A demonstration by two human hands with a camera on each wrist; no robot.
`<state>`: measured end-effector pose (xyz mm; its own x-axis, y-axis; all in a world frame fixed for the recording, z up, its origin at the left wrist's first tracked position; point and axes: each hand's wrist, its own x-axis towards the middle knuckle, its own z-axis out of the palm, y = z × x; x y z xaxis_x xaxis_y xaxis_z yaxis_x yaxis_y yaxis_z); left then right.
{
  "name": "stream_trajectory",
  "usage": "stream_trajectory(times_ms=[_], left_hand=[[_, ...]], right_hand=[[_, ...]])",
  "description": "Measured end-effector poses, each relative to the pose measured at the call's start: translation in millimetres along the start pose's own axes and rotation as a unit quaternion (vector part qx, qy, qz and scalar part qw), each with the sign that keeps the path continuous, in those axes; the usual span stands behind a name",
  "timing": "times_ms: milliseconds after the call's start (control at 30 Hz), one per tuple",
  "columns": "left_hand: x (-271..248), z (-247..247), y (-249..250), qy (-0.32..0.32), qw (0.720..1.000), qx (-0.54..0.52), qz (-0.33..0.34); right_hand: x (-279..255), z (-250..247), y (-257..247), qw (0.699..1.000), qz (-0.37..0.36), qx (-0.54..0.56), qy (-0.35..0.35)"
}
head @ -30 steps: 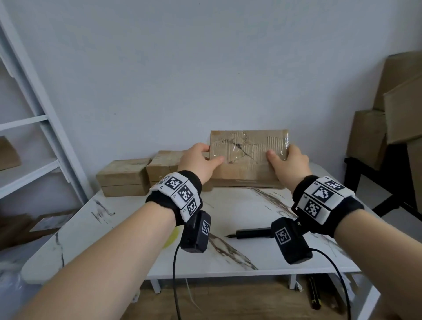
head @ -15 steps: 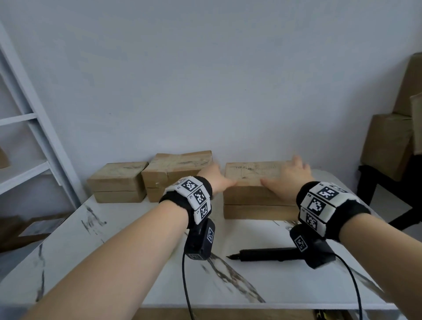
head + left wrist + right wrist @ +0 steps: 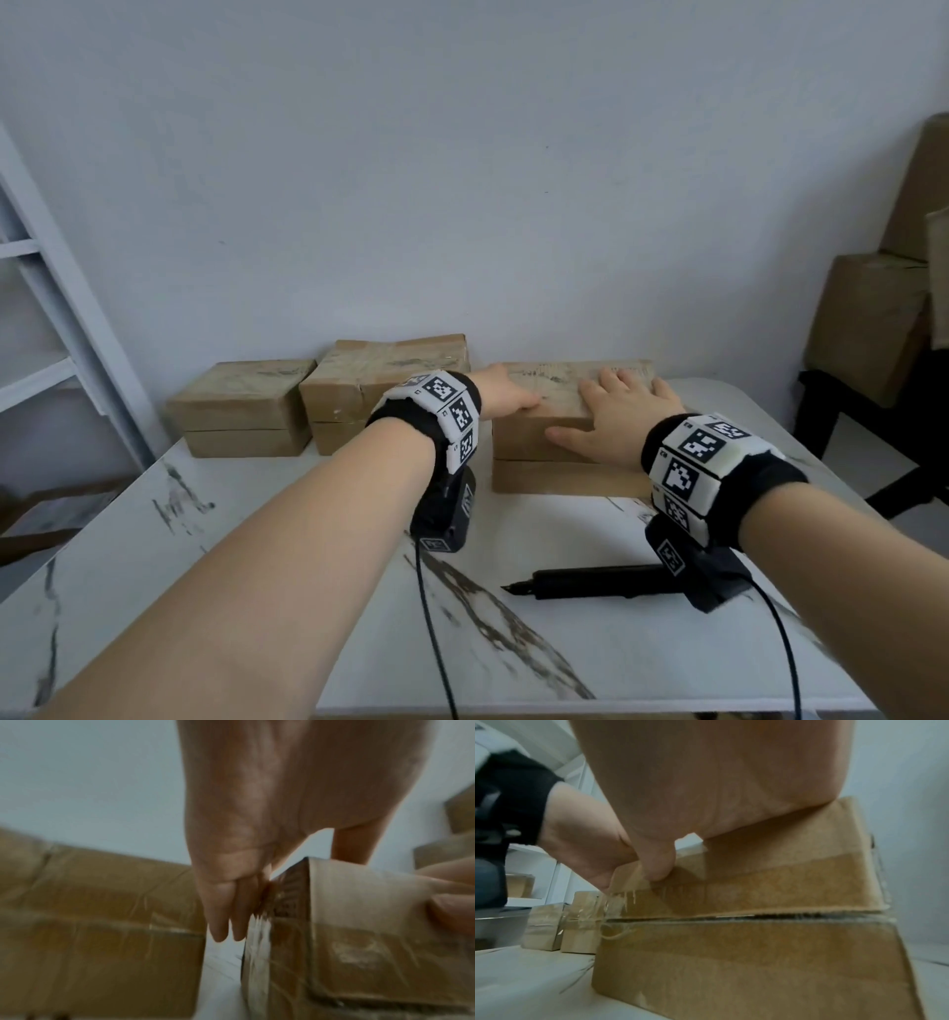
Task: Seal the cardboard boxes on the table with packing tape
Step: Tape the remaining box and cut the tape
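Three brown cardboard boxes stand at the back of the marble table. Both hands lie on the right box, which sits flat. My left hand covers its top left corner; in the left wrist view its straight fingers run down the box's left end. Spread flat on the top is my right hand, its thumb hanging over the front face of the box. Wrinkled clear tape shows at the box's left end. No tape roll is in view.
A black pen-like tool lies on the table in front of the right box. The middle box and left box sit against the wall. A white shelf is at left, and stacked cardboard boxes at right.
A second ago both hands held the right box tipped up with its taped face toward me. It now lies flat on the table and the hands rest on top.
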<state>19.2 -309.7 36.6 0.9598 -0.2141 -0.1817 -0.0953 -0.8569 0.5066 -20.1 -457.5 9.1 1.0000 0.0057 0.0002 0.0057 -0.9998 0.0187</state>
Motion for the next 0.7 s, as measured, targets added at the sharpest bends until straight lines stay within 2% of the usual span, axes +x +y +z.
stream_trajectory(times_ms=[67,133,200,333,400,533,700], left_hand=[[-4,-9,1,0.041,0.996,0.074,0.004],[-8,-23,-4,0.102,0.991,0.080,0.029],[-8,-37,-15,0.137,0.983,0.113,0.040],[2,-44,-50,0.097,0.960,0.264,-0.005],[8,-42,-69,0.063,0.950,0.305,-0.038],[21,-45,-84,0.024,0.953,0.299,-0.050],[27,-43,-86,0.024,0.952,0.301,-0.048]], right_hand=[[2,-1,0,1.000,-0.003,0.004,0.001],[6,-2,-2,1.000,-0.002,0.007,0.000],[12,-3,-4,1.000,-0.001,0.009,0.001],[30,-5,-10,1.000,-0.004,0.016,-0.003],[43,-5,-13,1.000,-0.002,0.017,-0.011],[66,-9,-21,1.000,-0.012,0.019,-0.023],[91,-9,-24,0.999,-0.022,0.000,-0.026]])
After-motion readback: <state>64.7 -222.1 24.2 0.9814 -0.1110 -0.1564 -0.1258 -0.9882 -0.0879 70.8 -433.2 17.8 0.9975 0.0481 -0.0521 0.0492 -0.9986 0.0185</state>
